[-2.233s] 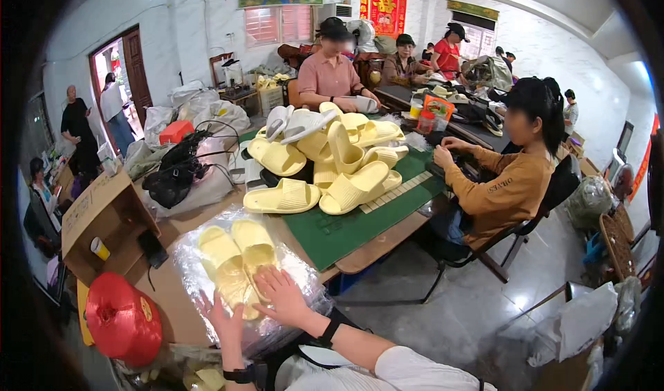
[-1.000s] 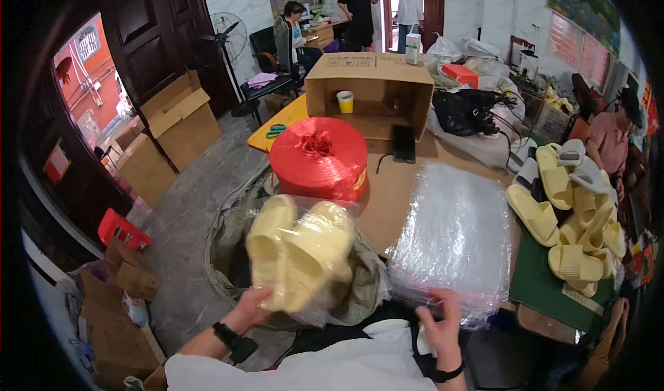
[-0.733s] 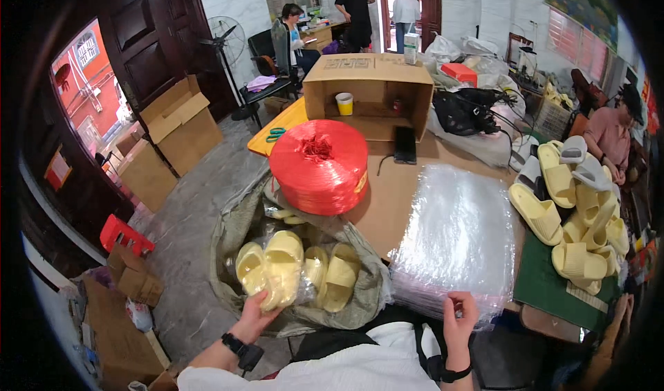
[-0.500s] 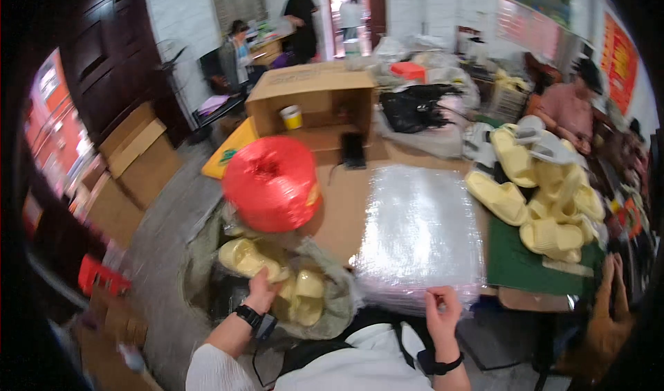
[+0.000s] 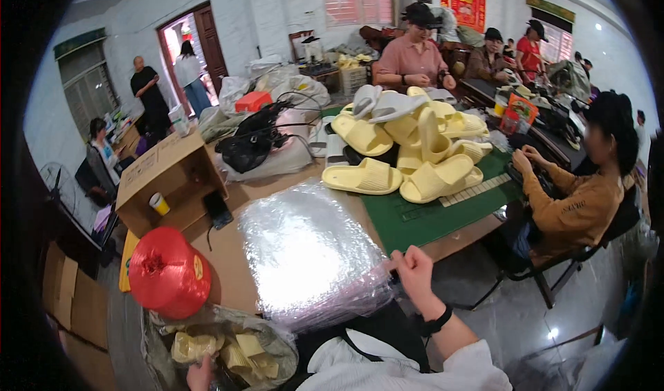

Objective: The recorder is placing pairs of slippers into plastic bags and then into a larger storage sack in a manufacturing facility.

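Observation:
At the lower left, my left hand has its fingers closed on a yellow slipper in shiny clear wrap, over an open sack. More yellow slippers lie inside that sack, beside the held one. My right hand is closed in a pinch at the right near corner of a stack of clear plastic bags. Whether a bag edge is between those fingers is too small to tell. Beyond the stack, loose yellow slippers and grey slippers are heaped on a green mat.
A red roll of plastic twine stands left of the bags, near an open cardboard box and a phone. A black plastic bag lies behind. A seated person in a brown top works at the right; another person sits across.
The view has swung right, shifting the table leftward. My left hand with the yellow slipper sits lower against the sack. My right hand has shifted from the stack's near edge to its right corner.

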`<state>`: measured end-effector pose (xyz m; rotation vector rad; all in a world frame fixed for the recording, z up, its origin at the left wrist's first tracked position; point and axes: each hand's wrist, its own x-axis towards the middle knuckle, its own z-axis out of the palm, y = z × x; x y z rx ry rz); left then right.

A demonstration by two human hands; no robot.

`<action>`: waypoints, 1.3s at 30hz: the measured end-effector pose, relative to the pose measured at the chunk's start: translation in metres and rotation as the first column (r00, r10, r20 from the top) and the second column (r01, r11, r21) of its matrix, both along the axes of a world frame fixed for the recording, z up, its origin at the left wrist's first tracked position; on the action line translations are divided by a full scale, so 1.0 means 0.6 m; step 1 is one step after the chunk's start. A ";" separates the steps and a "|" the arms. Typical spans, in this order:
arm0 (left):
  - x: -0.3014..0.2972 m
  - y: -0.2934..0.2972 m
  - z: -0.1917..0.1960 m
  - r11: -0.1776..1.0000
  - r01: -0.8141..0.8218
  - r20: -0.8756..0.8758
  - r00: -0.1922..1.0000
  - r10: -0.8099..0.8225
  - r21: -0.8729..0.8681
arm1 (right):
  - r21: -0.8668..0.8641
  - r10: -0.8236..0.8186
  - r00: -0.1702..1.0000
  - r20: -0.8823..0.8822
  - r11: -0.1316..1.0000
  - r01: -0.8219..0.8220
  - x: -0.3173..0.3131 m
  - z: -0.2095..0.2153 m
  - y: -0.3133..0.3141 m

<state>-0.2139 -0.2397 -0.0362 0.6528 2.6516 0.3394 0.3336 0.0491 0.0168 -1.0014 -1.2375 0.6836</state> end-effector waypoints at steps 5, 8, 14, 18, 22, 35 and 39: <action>0.155 0.050 0.214 0.983 0.136 -0.143 0.978 -0.152 -0.120 | -0.006 0.042 0.991 -0.129 0.999 -0.043 0.046 0.036 0.053; 0.190 0.108 0.199 0.840 0.446 -0.122 0.894 -0.430 0.309 | 0.001 0.027 1.000 0.012 1.000 -0.027 0.040 0.030 0.073; 0.319 0.289 0.257 0.477 0.816 -0.238 0.559 -0.794 0.327 | -0.010 0.162 0.974 0.161 0.987 -0.163 -0.027 0.013 0.065; 0.344 0.403 0.193 0.230 0.920 -0.401 0.350 -0.847 0.319 | 0.004 0.177 0.910 0.375 0.981 -0.193 -0.076 0.012 0.049; 0.348 0.485 0.131 0.152 0.968 -0.579 0.243 -0.778 0.201 | 0.060 0.236 0.803 0.548 0.946 -0.319 -0.105 0.032 0.042; 0.322 0.514 0.056 0.266 0.939 -0.360 0.331 -0.872 0.218 | 0.019 0.257 0.736 0.627 0.939 -0.344 -0.096 -0.046 0.073; 0.331 0.528 0.070 0.253 0.938 -0.314 0.321 -0.894 0.236 | -0.042 0.318 0.730 0.605 0.928 -0.370 -0.083 -0.042 0.084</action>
